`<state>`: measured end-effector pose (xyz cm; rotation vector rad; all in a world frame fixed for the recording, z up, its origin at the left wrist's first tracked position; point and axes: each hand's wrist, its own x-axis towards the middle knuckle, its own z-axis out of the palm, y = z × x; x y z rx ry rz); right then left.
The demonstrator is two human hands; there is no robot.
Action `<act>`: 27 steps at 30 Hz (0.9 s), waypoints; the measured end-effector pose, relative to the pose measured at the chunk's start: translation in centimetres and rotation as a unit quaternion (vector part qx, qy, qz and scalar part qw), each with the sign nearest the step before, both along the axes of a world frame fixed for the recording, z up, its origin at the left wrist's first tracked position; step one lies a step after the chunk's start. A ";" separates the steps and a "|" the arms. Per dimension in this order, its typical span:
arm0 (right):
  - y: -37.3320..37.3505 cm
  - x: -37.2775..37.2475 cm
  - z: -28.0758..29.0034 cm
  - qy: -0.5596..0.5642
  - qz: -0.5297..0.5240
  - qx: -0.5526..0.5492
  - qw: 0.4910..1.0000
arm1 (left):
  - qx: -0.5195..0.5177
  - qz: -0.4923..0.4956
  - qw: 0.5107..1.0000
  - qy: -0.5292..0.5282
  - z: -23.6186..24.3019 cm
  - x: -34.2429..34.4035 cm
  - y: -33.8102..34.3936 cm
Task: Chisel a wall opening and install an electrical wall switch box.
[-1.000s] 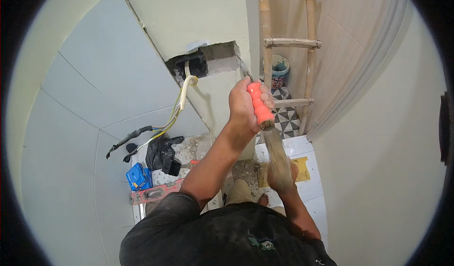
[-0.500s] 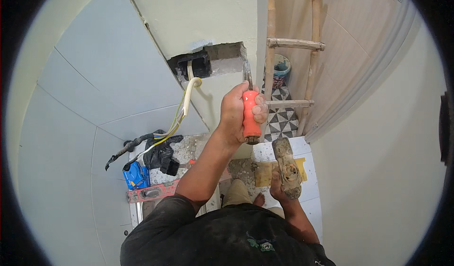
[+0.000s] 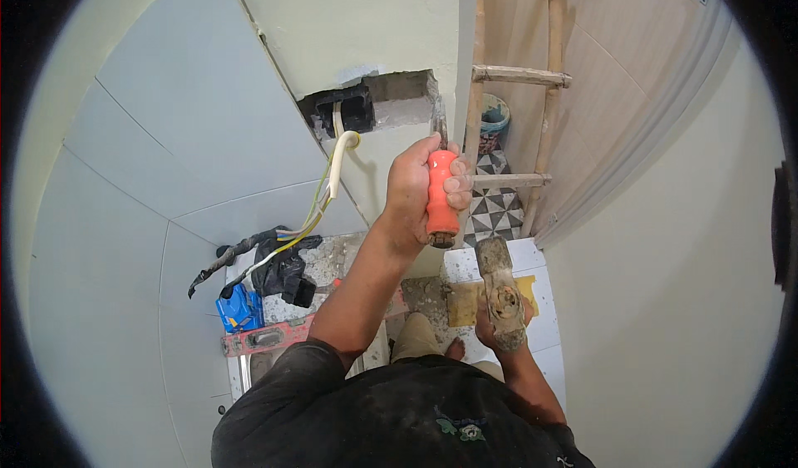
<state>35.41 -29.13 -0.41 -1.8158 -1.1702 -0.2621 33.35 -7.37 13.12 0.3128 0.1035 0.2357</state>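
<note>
Left hand [image 3: 409, 187]: grip closed round orange-handled chisel [image 3: 442, 195], blade at right edge of wall recess [image 3: 403, 115]. Right hand [image 3: 485, 327]: grip holding hammer [image 3: 502, 293], now clear of the chisel's near end; one second earlier, blurred close to it.

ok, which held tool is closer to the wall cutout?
The orange-handled chisel in the left hand, its blade beside the cutout; the hammer in the right hand is farther off.

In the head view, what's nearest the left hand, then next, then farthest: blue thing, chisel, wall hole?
1. Chisel: gripped in the left hand.
2. Wall hole: just ahead.
3. Blue thing: low, off to the left.
</note>
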 end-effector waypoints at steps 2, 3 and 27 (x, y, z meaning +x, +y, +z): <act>-0.1 0.1 -0.9 -0.008 0.010 0.004 1.000 | 0.000 0.020 0.999 0.027 0.2 0.3 -0.1; -0.1 0.0 -1.4 0.091 0.049 0.031 0.994 | 0.000 0.021 0.999 0.027 0.5 0.3 -0.3; 2.5 -1.0 5.6 -0.080 0.039 -0.020 0.996 | -0.055 -0.023 0.998 0.035 0.5 0.3 1.7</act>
